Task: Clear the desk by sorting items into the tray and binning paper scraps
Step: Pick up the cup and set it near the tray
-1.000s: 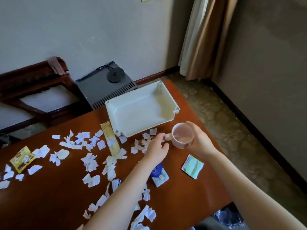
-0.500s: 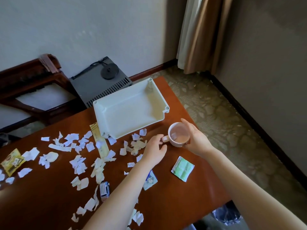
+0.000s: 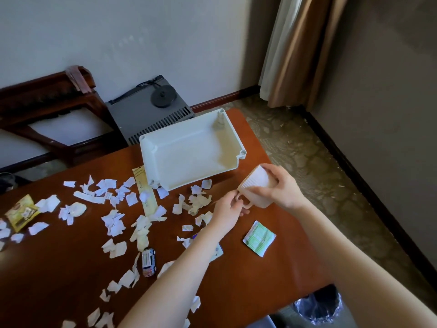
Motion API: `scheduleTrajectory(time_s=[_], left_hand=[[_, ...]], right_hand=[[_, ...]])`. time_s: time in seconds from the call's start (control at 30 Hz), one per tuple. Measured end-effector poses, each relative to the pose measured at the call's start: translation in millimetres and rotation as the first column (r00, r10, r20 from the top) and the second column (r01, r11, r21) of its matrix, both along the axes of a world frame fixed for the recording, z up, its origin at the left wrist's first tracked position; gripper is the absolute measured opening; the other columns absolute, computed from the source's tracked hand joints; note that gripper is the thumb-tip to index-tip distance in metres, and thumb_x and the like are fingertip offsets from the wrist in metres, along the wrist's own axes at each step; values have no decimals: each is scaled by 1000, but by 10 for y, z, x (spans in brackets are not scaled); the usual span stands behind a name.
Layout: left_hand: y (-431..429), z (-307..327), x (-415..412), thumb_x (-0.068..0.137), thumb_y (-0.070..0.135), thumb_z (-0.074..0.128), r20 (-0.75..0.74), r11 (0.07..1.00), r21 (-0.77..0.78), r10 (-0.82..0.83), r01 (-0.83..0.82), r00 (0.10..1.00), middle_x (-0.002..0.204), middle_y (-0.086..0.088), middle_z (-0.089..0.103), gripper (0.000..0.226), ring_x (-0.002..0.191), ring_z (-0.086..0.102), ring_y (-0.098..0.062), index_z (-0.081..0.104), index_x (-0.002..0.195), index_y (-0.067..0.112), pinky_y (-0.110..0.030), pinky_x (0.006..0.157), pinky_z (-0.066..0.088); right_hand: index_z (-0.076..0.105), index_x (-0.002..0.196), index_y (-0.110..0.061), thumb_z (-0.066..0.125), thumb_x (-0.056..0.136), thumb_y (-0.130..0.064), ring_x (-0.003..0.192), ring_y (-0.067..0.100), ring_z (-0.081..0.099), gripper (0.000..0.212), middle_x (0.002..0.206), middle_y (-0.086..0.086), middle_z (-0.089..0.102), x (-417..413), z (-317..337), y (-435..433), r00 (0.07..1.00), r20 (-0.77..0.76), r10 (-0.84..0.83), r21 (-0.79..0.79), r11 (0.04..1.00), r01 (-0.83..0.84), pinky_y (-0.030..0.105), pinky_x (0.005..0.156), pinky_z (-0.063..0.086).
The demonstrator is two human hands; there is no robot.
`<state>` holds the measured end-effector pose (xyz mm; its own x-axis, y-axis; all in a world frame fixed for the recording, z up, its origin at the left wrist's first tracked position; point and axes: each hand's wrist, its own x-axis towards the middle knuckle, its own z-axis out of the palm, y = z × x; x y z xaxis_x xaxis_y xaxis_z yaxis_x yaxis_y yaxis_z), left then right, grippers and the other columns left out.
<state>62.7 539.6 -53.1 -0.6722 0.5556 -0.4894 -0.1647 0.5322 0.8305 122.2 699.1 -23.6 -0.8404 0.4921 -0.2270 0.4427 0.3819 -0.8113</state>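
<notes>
1. The cup (image 3: 257,185) is held off the table (image 3: 59,268), just in front of the near right corner of the tray (image 3: 189,157). It is tipped well off upright, and its inside cannot be seen.
2. The right hand (image 3: 281,188) is wrapped round the cup's body with its fingers curled. The left hand (image 3: 228,210) is pinching the handle loop with its fingertips.
3. The tray is seen to hold nothing yet. Sorting is judged barely begun, with the cup likely the first item in.
4. Paper scraps (image 3: 113,223) are strewn in front of the tray and out to its left. A toy car (image 3: 148,262) lies well in front of it and a green sachet (image 3: 259,238) off its near right corner.
5. Risk: any liquid or crumbs left in the tipped cup would be shed onto the table or the scraps.
6. Risk: the tray's near rim could be clipped if the cup is carried in low, which would shove the tray toward the table's far edge.
7. Risk: scraps beside the left forearm could be swept to the floor and miss the bin (image 3: 316,308), which stands below the table edge well in front of the tray.
</notes>
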Motion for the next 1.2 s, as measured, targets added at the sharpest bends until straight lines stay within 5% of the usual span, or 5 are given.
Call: scheduleTrajectory(time_s=[0.27,0.47,0.67,0.97,1.2], left_hand=[[43,93,174,95,10,47,478,957,136,163,-256,863,86,-8,67,24,72,67,-14,51,118,6,-22,72,52],[42,123,260,94,13,49,592,941,187,122,-283,797,101,-13,66,32,87,68,-15,48,125,5,-20,78,52],[-4,119,218,93,6,49,571,916,130,243,-378,784,98,-11,64,37,82,66,-16,42,129,4,-23,77,51],[59,74,59,93,20,55,-31,993,-49,109,-111,994,126,0,60,38,115,58,-18,50,131,22,-35,96,51],[93,30,52,94,4,46,-281,993,-119,-46,13,959,138,-2,49,47,124,50,-15,43,138,20,-24,100,42]], right_hand=[[54,115,-21,69,72,-53,98,21,54,56,107,1,59,-456,272,-203,973,230,30,305,947,-102,30,73,43],[57,115,-20,65,70,-53,96,21,54,56,106,0,59,-630,356,-447,939,306,156,473,831,-292,29,71,43],[56,118,-22,75,70,-48,93,15,49,58,107,-2,56,-466,300,-268,973,213,93,233,962,-143,28,73,42],[45,133,-22,83,66,-14,114,20,52,78,121,-2,53,68,-44,99,996,83,43,-162,986,-29,36,93,48],[43,129,-20,87,58,-22,105,16,56,83,114,-8,54,229,-270,8,999,-34,-21,6,1000,22,34,88,48]])
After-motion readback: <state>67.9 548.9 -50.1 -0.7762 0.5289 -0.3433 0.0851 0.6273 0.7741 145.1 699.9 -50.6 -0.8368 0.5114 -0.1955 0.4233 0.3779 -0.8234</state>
